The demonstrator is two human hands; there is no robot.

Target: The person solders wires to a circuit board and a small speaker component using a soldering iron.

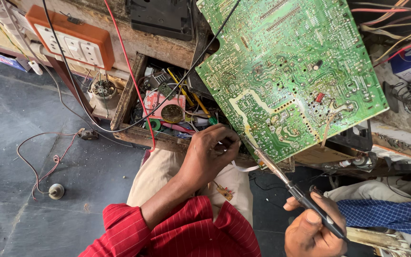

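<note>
Cluttered bench (167, 47): right hand (312, 231) grips soldering iron (291, 188) at green circuit board (286, 71), left hand (210, 152) pinches thin wire (243, 168).

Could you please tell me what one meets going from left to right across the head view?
Orange socket board → open wooden drawer of parts → left hand → large green circuit board → right hand holding the black-handled soldering iron.

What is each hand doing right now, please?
Left hand: fingers pinched shut on a thin white wire.
Right hand: shut on the soldering iron.
</note>
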